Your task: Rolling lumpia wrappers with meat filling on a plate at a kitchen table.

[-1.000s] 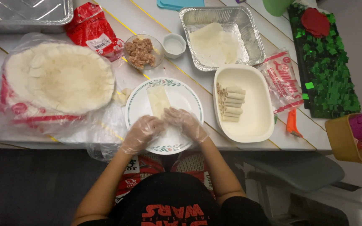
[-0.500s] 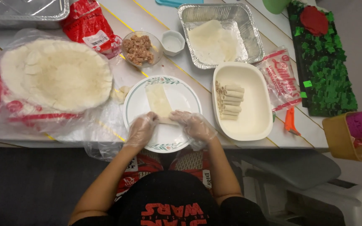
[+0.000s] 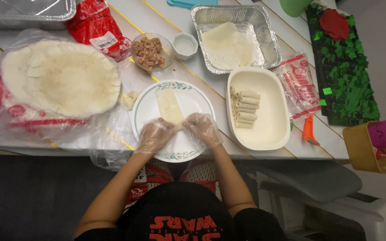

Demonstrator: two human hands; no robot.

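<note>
A pale strip of wrapper dough (image 3: 169, 104) lies on a white plate with a green patterned rim (image 3: 145, 101). Both of my hands wear clear plastic gloves. My left hand (image 3: 154, 135) and my right hand (image 3: 202, 128) pinch the near end of the strip, fingertips close together. Several finished rolls (image 3: 244, 109) lie stacked at the left side of a cream oval dish (image 3: 269, 120). A glass bowl of brown minced filling (image 3: 149, 51) stands beyond the plate.
A stack of round wrappers in a plastic bag (image 3: 59, 80) lies left. A foil tray with cut wrappers (image 3: 235, 38), a small white cup (image 3: 186, 44), a red packet (image 3: 95, 24), an open wrapper packet (image 3: 298, 82) and a green mat (image 3: 342, 67) surround the work.
Both hands have shifted slightly along the near end of the strip and are now closer together on it.
</note>
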